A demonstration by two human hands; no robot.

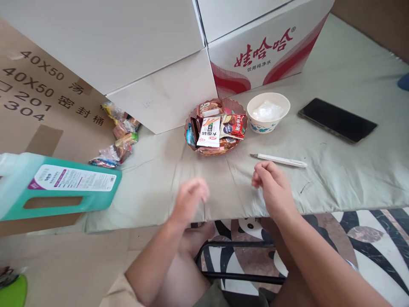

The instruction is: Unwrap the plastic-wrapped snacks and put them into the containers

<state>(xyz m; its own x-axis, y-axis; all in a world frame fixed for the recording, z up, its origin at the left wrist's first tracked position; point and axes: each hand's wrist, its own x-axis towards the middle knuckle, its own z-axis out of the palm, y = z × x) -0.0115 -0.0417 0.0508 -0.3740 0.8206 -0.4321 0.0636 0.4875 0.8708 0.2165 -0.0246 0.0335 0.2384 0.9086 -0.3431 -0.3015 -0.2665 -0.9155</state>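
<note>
And there was the table (345, 183), its cloth rucked into creases, any of which could have tipped a light thing that was dragged across. The white boxes (159, 38) crowded right behind; a shove from the front could have jammed the dish against them. Over on the left, the green jug (72, 183) sat close to the near edge, where a stray elbow might have sent it over.

Centre table, the dish (235, 105)! Snacks (209, 132) heaped loosely, the top packet lying across the others: one careless pull looked enough to start a slide. The phone (338, 120) lay well clear on the right. Then the hands: the left (190, 200), blurred, fingers curled, and I could not tell whether they closed on anything. The right (275, 187) had its fingers folded in, with nothing showing between them.

Behind the dish's right side came the cup (262, 127), a clear bag inside, light enough to topple if clipped. Smallest, the white pen (279, 160), just beyond the right knuckles: a sideways brush could have set it rolling.
</note>
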